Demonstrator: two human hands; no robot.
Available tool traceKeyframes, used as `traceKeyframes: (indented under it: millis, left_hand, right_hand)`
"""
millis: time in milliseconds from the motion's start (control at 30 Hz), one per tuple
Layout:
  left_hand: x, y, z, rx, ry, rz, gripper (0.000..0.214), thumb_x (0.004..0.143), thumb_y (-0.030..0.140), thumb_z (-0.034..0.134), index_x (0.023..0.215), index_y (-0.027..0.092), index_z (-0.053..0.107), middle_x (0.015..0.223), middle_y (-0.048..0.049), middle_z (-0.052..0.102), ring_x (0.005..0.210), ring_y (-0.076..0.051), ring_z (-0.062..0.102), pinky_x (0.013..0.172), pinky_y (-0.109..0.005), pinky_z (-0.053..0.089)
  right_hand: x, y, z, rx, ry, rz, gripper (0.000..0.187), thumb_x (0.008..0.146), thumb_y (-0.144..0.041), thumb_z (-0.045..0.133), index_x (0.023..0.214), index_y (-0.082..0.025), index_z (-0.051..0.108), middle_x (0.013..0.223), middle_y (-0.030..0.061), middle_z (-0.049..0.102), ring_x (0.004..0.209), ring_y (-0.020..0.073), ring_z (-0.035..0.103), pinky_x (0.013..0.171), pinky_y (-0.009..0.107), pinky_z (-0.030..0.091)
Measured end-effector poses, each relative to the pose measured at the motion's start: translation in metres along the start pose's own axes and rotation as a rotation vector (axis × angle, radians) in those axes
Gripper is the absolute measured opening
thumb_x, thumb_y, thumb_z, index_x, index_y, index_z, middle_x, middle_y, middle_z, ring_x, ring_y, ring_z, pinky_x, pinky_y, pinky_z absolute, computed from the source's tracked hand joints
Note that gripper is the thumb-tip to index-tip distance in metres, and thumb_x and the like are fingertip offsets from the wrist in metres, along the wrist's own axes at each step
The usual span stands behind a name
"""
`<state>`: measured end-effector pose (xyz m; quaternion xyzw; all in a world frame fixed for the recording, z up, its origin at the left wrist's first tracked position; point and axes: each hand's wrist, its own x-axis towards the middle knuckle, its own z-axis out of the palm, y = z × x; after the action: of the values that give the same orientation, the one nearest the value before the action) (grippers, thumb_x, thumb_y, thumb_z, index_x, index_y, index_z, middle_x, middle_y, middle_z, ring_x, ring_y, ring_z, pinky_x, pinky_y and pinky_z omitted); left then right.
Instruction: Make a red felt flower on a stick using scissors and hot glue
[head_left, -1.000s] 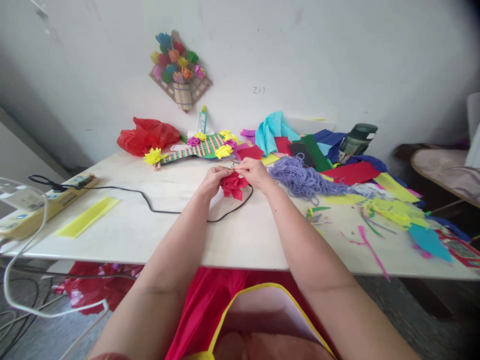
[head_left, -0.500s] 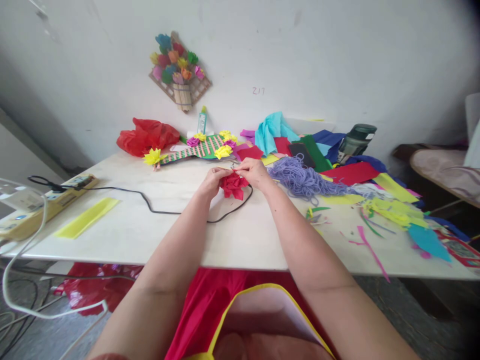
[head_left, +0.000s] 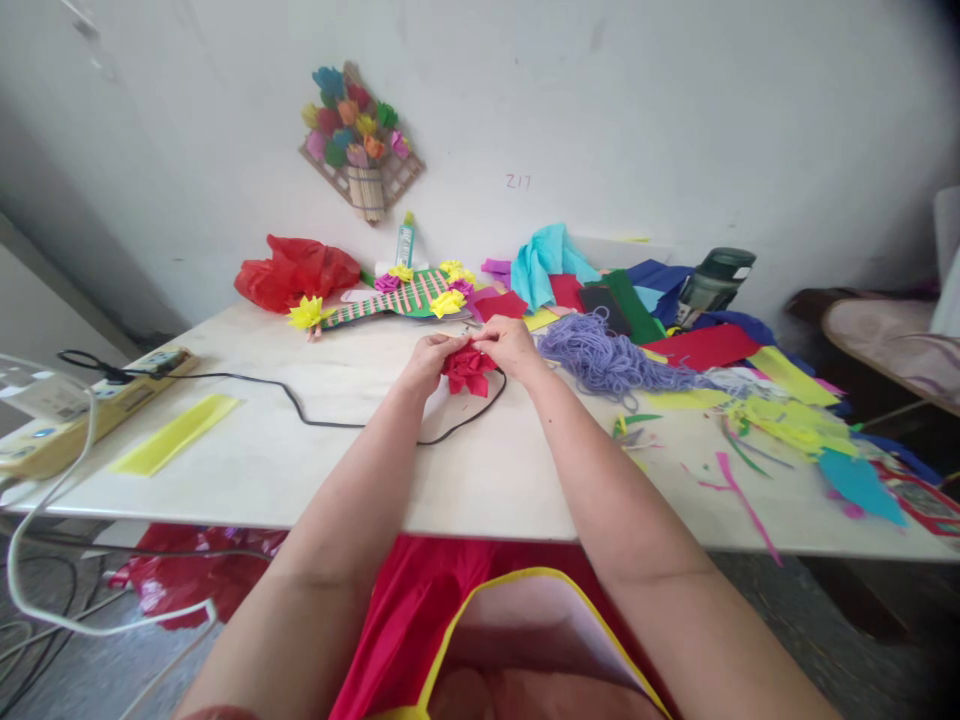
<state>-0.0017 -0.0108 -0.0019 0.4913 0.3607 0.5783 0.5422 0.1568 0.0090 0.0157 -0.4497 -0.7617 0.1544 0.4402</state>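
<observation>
A red crepe-paper flower (head_left: 468,372) is pinched between both hands above the middle of the table. My left hand (head_left: 429,362) grips its left upper side, fingers closed. From the right, my right hand (head_left: 510,343) pinches the flower's upper edge; the fingertips partly hide it. Behind the hands lies a green guitar-shaped craft (head_left: 409,295) with pale strips, trimmed with yellow paper flowers (head_left: 448,303) and purple ones. A black cord (head_left: 330,425) runs across the table and ends close beside the red flower.
Purple yarn (head_left: 600,355), coloured paper sheets (head_left: 701,347) and scraps cover the right side, with a dark bottle (head_left: 716,280) behind. At left are a power strip (head_left: 150,385) and a yellow paper strip (head_left: 176,435). A red plastic bag (head_left: 296,272) and glue bottle (head_left: 405,243) stand at the back.
The fingers shift slightly at the top of the red flower, and its petals turn a little. Both hands keep their hold; everything else stays in place.
</observation>
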Motion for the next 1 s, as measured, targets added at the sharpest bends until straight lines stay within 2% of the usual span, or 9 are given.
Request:
traceKeyframes:
  millis: [133, 333, 533, 767, 1000]
  left_hand:
    - [0.0, 0.0, 0.001, -0.018, 0.016, 0.028, 0.039, 0.047, 0.04, 0.091, 0.048, 0.015, 0.061, 0.051, -0.0011, 0.058, 0.048, -0.009, 0.048, 0.049, -0.024, 0.031]
    - [0.001, -0.001, 0.0, -0.003, 0.024, 0.048, 0.041, 0.056, 0.041, 0.088, 0.048, 0.015, 0.058, 0.05, 0.0, 0.055, 0.048, -0.008, 0.046, 0.049, -0.024, 0.03]
    - [0.0, 0.0, 0.0, 0.03, 0.022, 0.038, 0.035, 0.053, 0.041, 0.088, 0.052, 0.014, 0.065, 0.053, -0.0026, 0.061, 0.049, -0.01, 0.049, 0.05, -0.024, 0.032]
    - [0.0, 0.002, -0.001, 0.044, 0.034, 0.021, 0.033, 0.052, 0.039, 0.085, 0.049, 0.014, 0.063, 0.049, -0.0019, 0.059, 0.047, -0.01, 0.047, 0.048, -0.024, 0.03]
    - [0.002, 0.0, -0.002, 0.052, 0.016, 0.021, 0.032, 0.051, 0.04, 0.086, 0.053, 0.014, 0.067, 0.054, -0.0029, 0.063, 0.05, -0.012, 0.052, 0.051, -0.024, 0.034]
  right_hand:
    - [0.001, 0.0, 0.001, -0.006, 0.016, 0.022, 0.014, 0.072, -0.012, 0.07, 0.076, -0.021, 0.08, 0.084, 0.0018, 0.073, 0.081, 0.0173, 0.066, 0.077, 0.03, 0.051]
    - [0.0, -0.003, -0.001, -0.017, 0.009, 0.023, 0.014, 0.072, -0.013, 0.07, 0.077, -0.02, 0.081, 0.086, 0.0031, 0.074, 0.082, 0.0177, 0.066, 0.076, 0.03, 0.051]
    - [-0.001, -0.004, -0.001, -0.007, 0.007, 0.038, 0.013, 0.072, -0.012, 0.072, 0.077, -0.02, 0.081, 0.084, 0.0026, 0.074, 0.081, 0.0175, 0.067, 0.076, 0.03, 0.051]
    - [-0.001, 0.0, -0.006, 0.107, -0.037, -0.035, 0.017, 0.076, -0.011, 0.069, 0.084, -0.018, 0.082, 0.085, 0.005, 0.076, 0.081, 0.0164, 0.068, 0.079, 0.029, 0.053]
    - [0.0, 0.003, -0.009, 0.046, -0.1, -0.077, 0.017, 0.082, -0.017, 0.067, 0.088, -0.018, 0.083, 0.087, 0.0061, 0.075, 0.082, 0.0168, 0.066, 0.079, 0.03, 0.051]
